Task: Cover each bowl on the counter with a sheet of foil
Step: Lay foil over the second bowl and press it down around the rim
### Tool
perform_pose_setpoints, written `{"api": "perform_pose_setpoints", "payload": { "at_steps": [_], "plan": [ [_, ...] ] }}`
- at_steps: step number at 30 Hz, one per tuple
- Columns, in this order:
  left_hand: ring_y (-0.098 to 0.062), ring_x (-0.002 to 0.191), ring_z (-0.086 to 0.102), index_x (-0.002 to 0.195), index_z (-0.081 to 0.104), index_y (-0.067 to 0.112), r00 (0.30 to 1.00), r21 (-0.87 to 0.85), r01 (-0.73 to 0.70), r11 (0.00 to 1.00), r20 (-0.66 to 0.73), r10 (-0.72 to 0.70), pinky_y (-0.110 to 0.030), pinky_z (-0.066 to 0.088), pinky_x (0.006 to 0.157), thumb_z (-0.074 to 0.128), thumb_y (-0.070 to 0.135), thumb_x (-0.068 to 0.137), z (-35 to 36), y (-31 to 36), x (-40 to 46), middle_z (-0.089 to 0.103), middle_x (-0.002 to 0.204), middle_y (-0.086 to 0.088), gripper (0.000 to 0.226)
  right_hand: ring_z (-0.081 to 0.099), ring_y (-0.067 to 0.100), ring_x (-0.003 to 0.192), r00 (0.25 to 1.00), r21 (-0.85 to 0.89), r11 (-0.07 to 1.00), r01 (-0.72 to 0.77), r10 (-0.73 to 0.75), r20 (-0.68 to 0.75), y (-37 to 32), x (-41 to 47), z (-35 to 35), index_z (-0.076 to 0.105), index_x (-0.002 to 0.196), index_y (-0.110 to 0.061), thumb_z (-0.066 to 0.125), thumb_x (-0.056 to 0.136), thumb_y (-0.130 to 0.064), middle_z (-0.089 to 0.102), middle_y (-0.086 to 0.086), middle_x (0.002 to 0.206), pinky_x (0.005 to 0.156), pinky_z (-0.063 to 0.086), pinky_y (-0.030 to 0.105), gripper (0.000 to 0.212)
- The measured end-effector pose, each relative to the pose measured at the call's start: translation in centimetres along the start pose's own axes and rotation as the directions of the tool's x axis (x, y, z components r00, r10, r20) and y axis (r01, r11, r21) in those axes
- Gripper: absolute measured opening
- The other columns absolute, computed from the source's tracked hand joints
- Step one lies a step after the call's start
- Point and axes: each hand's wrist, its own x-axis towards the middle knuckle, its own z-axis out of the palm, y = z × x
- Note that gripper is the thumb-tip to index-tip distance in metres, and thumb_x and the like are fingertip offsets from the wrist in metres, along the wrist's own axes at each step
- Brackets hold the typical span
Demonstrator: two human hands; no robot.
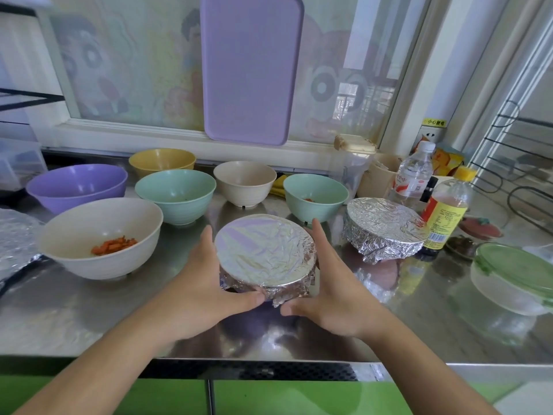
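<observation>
A foil-covered bowl (264,254) stands in the middle of the steel counter (89,319). My left hand (206,283) cups its left side and my right hand (332,289) cups its right side, thumbs pressing the foil at the near rim. A second foil-covered bowl (384,227) sits to the right. Uncovered bowls stand behind and left: a cream bowl with carrot pieces (100,236), a purple bowl (77,185), a yellow bowl (162,161), a mint bowl (176,197), a small cream bowl (244,181) and a mint bowl with some food (315,196).
Crumpled foil (15,238) lies at the left edge. Two bottles (447,211) and a clear container with a green lid (513,277) crowd the right side. A purple cutting board (250,67) leans on the window. A wire rack (514,163) stands far right.
</observation>
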Motion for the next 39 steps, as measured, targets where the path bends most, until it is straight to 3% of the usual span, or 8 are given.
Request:
{"api": "perform_pose_setpoints", "payload": {
  "at_steps": [5, 8, 12, 15, 19, 22, 27, 39],
  "plan": [
    [-0.008, 0.155, 0.021, 0.164, -0.014, 0.031, 0.999, 0.144, 0.019, 0.989, -0.030, -0.014, -0.040, 0.026, 0.128, 0.081, 0.087, 0.040, 0.3, 3.3, -0.6, 0.008, 0.170, 0.018, 0.166, 0.038, -0.003, 0.148, 0.996, 0.210, 0.977, -0.045, 0.060, -0.063, 1.1, -1.2, -2.1, 0.018, 0.167, -0.026, 0.088, 0.067, -0.049, 0.039, -0.017, 0.162, 0.126, 0.033, 0.039, 0.125],
    [-0.020, 0.155, 0.021, 0.161, 0.006, 0.025, 0.986, 0.296, 0.012, 0.955, -0.165, 0.039, -0.048, 0.032, 0.124, 0.060, 0.109, 0.030, 2.1, 5.0, 0.3, 0.021, 0.166, 0.001, 0.165, 0.048, 0.000, 0.143, 0.996, 0.219, 0.975, -0.041, 0.056, -0.063, 0.8, -0.9, -2.3, 0.033, 0.162, -0.023, 0.090, 0.079, -0.036, 0.052, -0.015, 0.155, 0.123, 0.039, 0.040, 0.102],
    [-0.032, 0.156, 0.014, 0.160, -0.006, 0.021, 0.975, 0.493, 0.071, 0.867, -0.219, 0.045, -0.050, 0.029, 0.124, 0.054, 0.107, 0.039, 4.3, 5.7, 1.1, 0.019, 0.166, -0.017, 0.161, 0.058, 0.005, 0.136, 0.997, 0.159, 0.987, 0.022, -0.009, -0.077, 0.4, -0.8, -1.3, 0.052, 0.151, -0.026, 0.077, 0.089, 0.005, 0.066, -0.016, 0.142, 0.117, 0.045, 0.032, 0.074],
    [-0.033, 0.156, 0.015, 0.161, -0.011, 0.016, 0.966, 0.563, 0.068, 0.823, -0.243, 0.086, -0.047, 0.028, 0.124, 0.046, 0.107, 0.040, 4.6, 5.2, 1.3, 0.019, 0.166, -0.016, 0.162, 0.066, -0.001, 0.122, 0.987, 0.134, 0.991, -0.001, 0.023, -0.157, 0.5, -1.0, -0.2, 0.066, 0.139, -0.028, 0.078, 0.085, -0.001, 0.073, -0.022, 0.126, 0.109, 0.052, 0.036, 0.061],
    [-0.030, 0.155, 0.016, 0.162, -0.009, 0.018, 0.969, 0.574, 0.034, 0.818, -0.218, 0.113, -0.047, 0.030, 0.124, 0.047, 0.105, 0.040, 4.1, 4.6, 1.3, 0.017, 0.166, -0.012, 0.160, 0.068, -0.007, 0.110, 0.981, -0.067, 0.998, -0.014, 0.001, -0.194, 0.2, -1.7, -0.1, 0.067, 0.134, -0.037, 0.085, 0.085, -0.036, 0.075, -0.028, 0.113, 0.098, 0.055, 0.030, 0.052],
    [-0.028, 0.156, 0.014, 0.161, -0.009, 0.020, 0.974, 0.571, 0.014, 0.821, -0.195, 0.119, -0.046, 0.028, 0.124, 0.056, 0.099, 0.047, 3.7, 4.4, 1.1, 0.015, 0.168, -0.010, 0.153, 0.063, -0.009, 0.116, 0.990, -0.150, 0.986, 0.070, -0.087, -0.112, 0.0, -2.2, -1.3, 0.064, 0.137, -0.037, 0.077, 0.091, -0.033, 0.071, -0.030, 0.123, 0.094, 0.050, 0.019, 0.048],
    [-0.026, 0.158, 0.009, 0.163, -0.010, 0.019, 0.977, 0.597, 0.000, 0.803, -0.172, 0.128, -0.045, 0.025, 0.126, 0.060, 0.095, 0.054, 3.5, 4.1, 1.0, 0.010, 0.171, -0.008, 0.150, 0.068, 0.004, 0.104, 0.963, -0.080, 0.997, 0.011, -0.032, -0.267, 0.5, -2.3, -1.3, 0.068, 0.113, -0.031, 0.075, 0.089, -0.047, 0.072, -0.019, 0.108, 0.085, 0.057, 0.030, 0.030],
    [-0.023, 0.154, 0.017, 0.163, -0.003, 0.018, 0.970, 0.609, -0.036, 0.793, -0.168, 0.173, -0.041, 0.030, 0.123, 0.060, 0.093, 0.058, 3.2, 3.7, 0.9, 0.019, 0.163, -0.002, 0.143, 0.072, 0.012, 0.075, 0.939, 0.039, 0.999, 0.010, 0.004, -0.345, -0.3, -1.9, 0.3, 0.067, 0.080, -0.021, 0.081, 0.087, -0.008, 0.072, -0.013, 0.077, 0.072, 0.059, 0.029, 0.020]
  ]
}}
